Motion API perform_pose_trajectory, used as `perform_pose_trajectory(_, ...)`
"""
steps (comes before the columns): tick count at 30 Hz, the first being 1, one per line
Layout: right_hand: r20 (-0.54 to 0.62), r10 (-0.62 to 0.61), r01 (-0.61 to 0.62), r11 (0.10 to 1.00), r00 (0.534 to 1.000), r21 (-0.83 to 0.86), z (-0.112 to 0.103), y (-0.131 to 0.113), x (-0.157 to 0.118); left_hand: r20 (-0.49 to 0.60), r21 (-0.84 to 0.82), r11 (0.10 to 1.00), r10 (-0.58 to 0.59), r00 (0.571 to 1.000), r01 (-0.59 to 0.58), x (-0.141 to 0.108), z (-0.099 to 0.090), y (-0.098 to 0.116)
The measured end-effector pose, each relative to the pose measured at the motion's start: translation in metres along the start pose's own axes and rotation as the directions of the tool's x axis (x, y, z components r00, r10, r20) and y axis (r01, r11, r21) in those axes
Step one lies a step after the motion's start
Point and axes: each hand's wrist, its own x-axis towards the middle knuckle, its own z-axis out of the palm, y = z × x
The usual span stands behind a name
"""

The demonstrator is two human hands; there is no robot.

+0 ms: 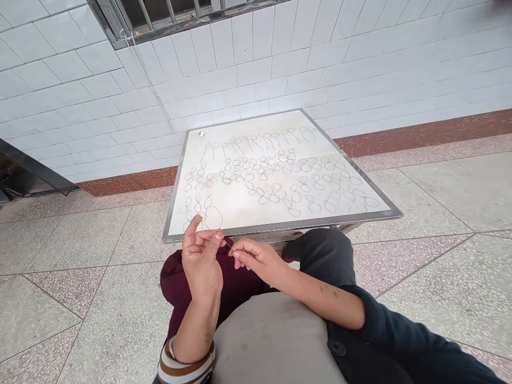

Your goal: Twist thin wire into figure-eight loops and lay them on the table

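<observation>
A thin wire (226, 244) stretches between my two hands in front of the near edge of the low white table (236, 201). My left hand (202, 258) pinches one end between thumb and forefinger, with tape-like wraps on two fingertips. The fingers of my right hand (256, 257) are closed on the wire just to the right. A larger wire loop (221, 213) shows above my left hand; whether it belongs to the held wire I cannot tell. Rows of fine wire figure-eights (316, 205) lie across the tabletop, and single loops with long tails (260, 140) line the far side.
A small red-and-white object (201, 134) sits at the table's far left corner. Behind the table stands a white tiled wall (248, 85) with a barred window (172, 13). Another person's knee in grey trousers (328, 256) seems to be under the near edge.
</observation>
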Motion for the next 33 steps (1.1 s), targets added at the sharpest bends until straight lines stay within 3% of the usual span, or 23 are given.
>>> perform_pose_trajectory(5,-0.060,0.023,-0.034,0.981,0.998,-0.191,0.009,-0.004,-0.004,-0.046,0.029,0.995,0.099,0.994,-0.098,0.002,-0.003,-0.007)
perform_pose_trajectory(14,-0.101,-0.114,0.059,0.897,0.988,-0.438,0.009,-0.005,0.007,-0.048,0.028,0.998,0.058,0.997,-0.057,0.001,-0.001,-0.007)
perform_pose_trajectory(22,-0.068,-0.183,0.125,0.856,0.981,-0.501,0.009,-0.005,0.014,-0.009,0.049,0.999,0.023,1.000,-0.022,-0.003,0.001,-0.009)
perform_pose_trajectory(25,-0.082,-0.237,0.143,0.791,0.968,-0.595,0.009,-0.003,0.013,-0.025,0.048,0.998,0.035,0.999,-0.034,-0.004,0.001,-0.010)
perform_pose_trajectory(28,-0.081,-0.311,0.156,0.666,0.947,-0.730,0.009,-0.001,0.011,-0.030,0.043,0.999,0.031,0.999,-0.029,-0.003,0.001,-0.010)
perform_pose_trajectory(33,-0.024,-0.388,0.207,0.543,0.921,-0.814,0.009,0.001,0.013,-0.030,-0.023,0.998,-0.052,0.998,0.051,-0.001,-0.003,-0.010)
